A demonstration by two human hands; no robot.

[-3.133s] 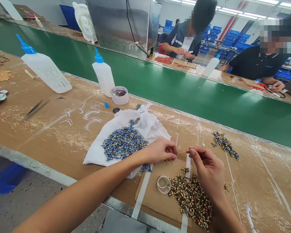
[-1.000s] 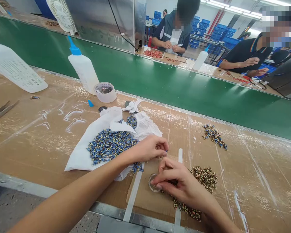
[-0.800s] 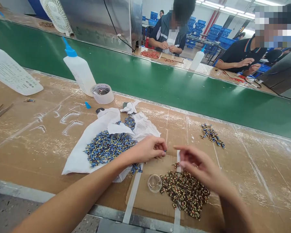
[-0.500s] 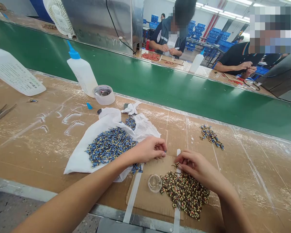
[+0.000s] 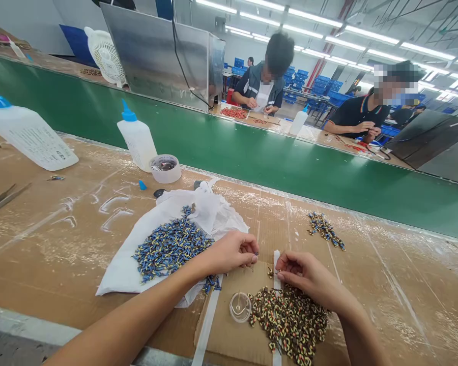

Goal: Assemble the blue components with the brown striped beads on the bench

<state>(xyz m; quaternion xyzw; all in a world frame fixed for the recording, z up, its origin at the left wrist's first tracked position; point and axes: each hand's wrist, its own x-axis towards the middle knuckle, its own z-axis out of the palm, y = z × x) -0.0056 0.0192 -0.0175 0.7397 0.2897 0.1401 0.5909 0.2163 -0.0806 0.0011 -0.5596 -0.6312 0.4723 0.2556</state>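
Factory workroom, seen from the head camera: strip lights at the top, two co-workers (image 5: pixel 259 96) (image 5: pixel 356 117) at upper right, and a green conveyor belt (image 5: pixel 221 147) slanting across the frame. Below it stretches a cardboard-covered bench (image 5: pixel 389 284). At centre, the left hand (image 5: pixel 232 250) pinches a tiny blue-tipped piece (image 5: pixel 256 253) between thumb and fingers. Facing it across a gap, the right hand (image 5: pixel 305 272) has thumb and fingertips close together; whether they grip anything cannot be told. One loose dark-and-yellow piece (image 5: pixel 270 273) lies between the hands, nearer the right, just left of its fingertips; its long axis is too small to make out. Below the right hand spreads a pile of dark, yellow and red pieces (image 5: pixel 290 320), with a clear round cup (image 5: pixel 231 309) at its left edge. Left of centre, blue-and-yellow pieces (image 5: pixel 170 246) heap on white plastic (image 5: pixel 118 274). Another small cluster (image 5: pixel 326 231) lies toward the right.
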